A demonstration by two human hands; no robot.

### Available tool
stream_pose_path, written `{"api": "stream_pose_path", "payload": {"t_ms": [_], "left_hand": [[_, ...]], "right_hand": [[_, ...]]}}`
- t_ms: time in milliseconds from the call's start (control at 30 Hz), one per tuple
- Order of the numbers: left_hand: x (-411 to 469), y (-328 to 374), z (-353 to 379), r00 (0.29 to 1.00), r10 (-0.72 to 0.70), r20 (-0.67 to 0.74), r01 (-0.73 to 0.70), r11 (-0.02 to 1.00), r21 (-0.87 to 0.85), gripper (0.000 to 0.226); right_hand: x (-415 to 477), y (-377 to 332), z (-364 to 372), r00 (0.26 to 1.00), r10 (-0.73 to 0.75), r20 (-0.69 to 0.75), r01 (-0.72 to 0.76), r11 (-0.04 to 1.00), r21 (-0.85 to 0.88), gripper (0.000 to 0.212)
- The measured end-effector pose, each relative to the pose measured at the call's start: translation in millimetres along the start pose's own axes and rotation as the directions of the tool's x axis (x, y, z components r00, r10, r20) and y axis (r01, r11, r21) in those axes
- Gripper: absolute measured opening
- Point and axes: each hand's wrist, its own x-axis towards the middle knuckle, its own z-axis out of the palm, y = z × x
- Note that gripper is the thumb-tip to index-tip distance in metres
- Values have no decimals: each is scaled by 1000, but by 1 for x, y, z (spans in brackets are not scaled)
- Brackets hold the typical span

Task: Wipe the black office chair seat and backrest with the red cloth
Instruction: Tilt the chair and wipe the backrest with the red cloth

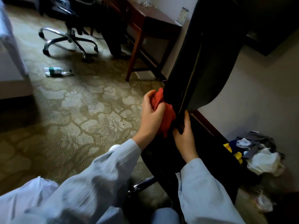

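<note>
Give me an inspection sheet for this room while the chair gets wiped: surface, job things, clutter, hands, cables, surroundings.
Surface: patterned carpet, crumbs scattered on it.
Job's things: red cloth bunched against the black chair backrest edge.
Clutter: bottle lying on the carpet; pile of clothes by the wall.
Hands: left hand grips the red cloth; right hand holds the chair's edge.
Cables: nothing seen.
Surroundings: desk, second chair beside it.
</note>
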Motion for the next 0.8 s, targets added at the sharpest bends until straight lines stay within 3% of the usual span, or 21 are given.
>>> {"api": "stream_pose_path", "payload": {"t_ms": [167,333,400,500,633,733,800], "left_hand": [[4,8,-5,992,125,31,-125,992,-11,32],[41,51,11,897,438,66,-443,886,135,29],[64,72,22,808,580,106,-589,784,197,30],[96,86,39,624,753,207,-763,531,369,27],[108,66,47,412,841,350,-821,176,544,23],[93,37,47,349,795,496,-835,24,550,26],[80,17,44,350,753,558,-851,6,525,26]], "right_hand": [[9,-5,-6,1000,-9,4,9,999,34,64],[20,-22,-21,1000,-17,3,17,997,70,61],[24,-28,-29,1000,-21,-2,21,997,76,61],[33,-33,-39,999,-30,-14,31,997,66,63],[43,-38,-44,999,-32,-39,35,997,69,63],[48,-41,-43,998,-32,-48,35,996,80,61],[49,-41,-42,998,-39,-46,43,996,76,61]]}}
